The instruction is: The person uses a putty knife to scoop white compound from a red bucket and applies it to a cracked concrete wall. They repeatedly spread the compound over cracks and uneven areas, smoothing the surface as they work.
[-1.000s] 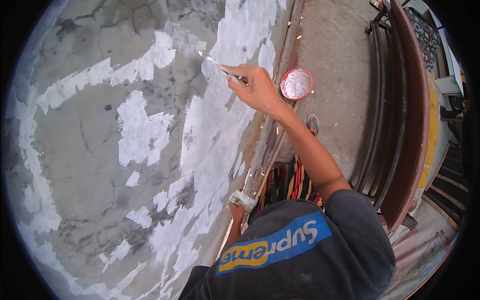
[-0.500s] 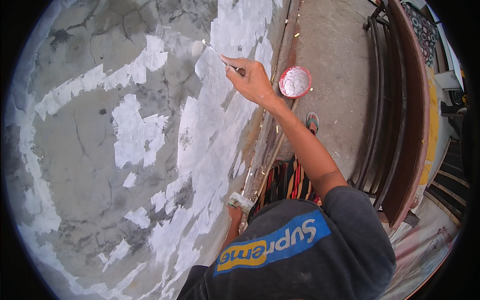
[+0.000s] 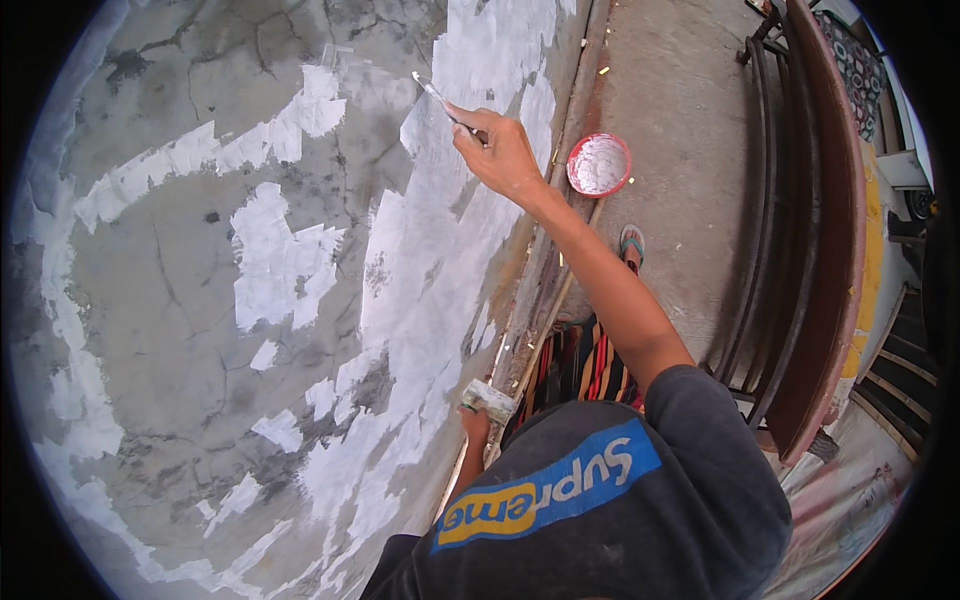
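Observation:
My right hand is closed round the handle of a putty knife, its arm stretched out over the wall. The knife's tip is by the edge of a white-coated stretch, and its blade shows nearly edge-on. Low beside the wall, my left hand grips a flat rectangular plate smeared with white putty; some of the fingers are hidden. Cracked grey concrete makes up the wall, with white putty patches spread over it in uneven strokes.
A red tub of white putty stands on the concrete floor near the wall's foot. A sandalled foot shows below it. Along the right runs a brown bench, with a crumpled sheet beyond it.
My right hand has turned the putty knife, so its broad pale blade no longer shows face-on. The plate in my left hand sits slightly higher and further right in view; the whole view has shifted a little.

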Demonstrator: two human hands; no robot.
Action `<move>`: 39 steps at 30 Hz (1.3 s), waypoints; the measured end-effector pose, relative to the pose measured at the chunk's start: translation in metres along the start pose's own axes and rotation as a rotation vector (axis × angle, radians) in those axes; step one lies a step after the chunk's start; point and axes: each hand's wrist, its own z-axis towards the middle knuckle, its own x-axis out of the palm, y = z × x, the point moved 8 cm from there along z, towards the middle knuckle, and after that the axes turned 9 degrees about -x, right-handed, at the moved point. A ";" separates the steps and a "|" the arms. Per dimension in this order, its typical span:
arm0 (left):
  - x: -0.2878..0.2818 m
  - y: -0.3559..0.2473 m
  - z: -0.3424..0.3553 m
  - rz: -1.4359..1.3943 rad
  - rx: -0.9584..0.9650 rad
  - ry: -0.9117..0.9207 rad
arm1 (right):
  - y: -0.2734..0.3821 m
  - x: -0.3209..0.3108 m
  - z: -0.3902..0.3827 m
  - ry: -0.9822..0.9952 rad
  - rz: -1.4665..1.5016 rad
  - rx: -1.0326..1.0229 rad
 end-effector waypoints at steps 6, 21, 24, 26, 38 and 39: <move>-0.004 0.006 -0.003 0.024 0.043 -0.001 | 0.012 0.040 -0.040 0.039 -0.029 -0.036; 0.000 -0.016 -0.017 0.074 0.072 -0.046 | 0.023 0.005 -0.024 0.127 -0.095 -0.040; 0.009 -0.002 -0.010 0.028 0.053 -0.004 | 0.010 -0.006 -0.021 -0.057 -0.086 -0.017; 0.005 -0.002 -0.002 0.005 0.046 0.007 | 0.004 0.011 -0.018 -0.169 -0.108 -0.098; 0.003 0.010 -0.007 0.105 0.099 -0.009 | 0.008 -0.002 -0.033 0.118 0.017 0.043; 0.002 -0.005 -0.014 0.129 0.123 -0.021 | 0.001 -0.011 -0.021 0.092 -0.010 0.070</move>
